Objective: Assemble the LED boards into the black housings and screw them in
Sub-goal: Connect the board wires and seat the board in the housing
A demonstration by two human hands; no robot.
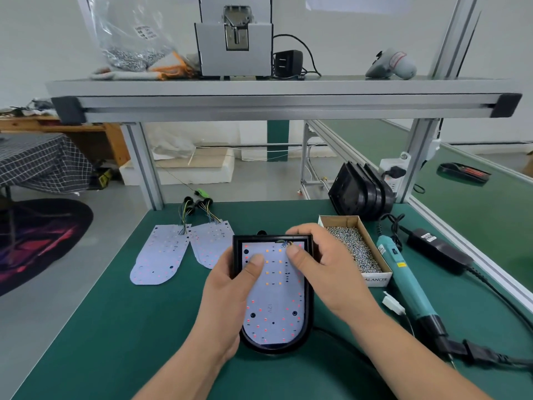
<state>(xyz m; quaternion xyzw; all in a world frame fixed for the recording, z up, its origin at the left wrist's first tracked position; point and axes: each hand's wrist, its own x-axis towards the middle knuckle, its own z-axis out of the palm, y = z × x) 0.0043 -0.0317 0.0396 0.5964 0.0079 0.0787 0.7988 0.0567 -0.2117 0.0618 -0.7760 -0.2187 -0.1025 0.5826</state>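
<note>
Head view: at near centre of the green mat, the black housing (274, 348) holds an LED board (274, 307). The left hand (230, 298) grips its left rim with its thumb on the board. The right hand (323, 272) curls round its far right corner. Just right, a cardboard box (375, 280) holds loose screws (354, 249).

- Surface (115, 327): green mat in an aluminium frame.
- Centre: black housing (308, 313) with an LED board (274, 301) seated inside.
- Left rear: two loose LED boards (160, 255), side by side, wired ends pointing back.
- Right: open cardboard box (375, 280) of screws (354, 246). Just beside it lie a teal electric screwdriver (403, 281) and a black power adapter (438, 252).
- Right rear: stack of housings (360, 192), tipped on edge.
- Upper shelf (288, 88): plastic bag (129, 39), grey machine (233, 53).
</note>
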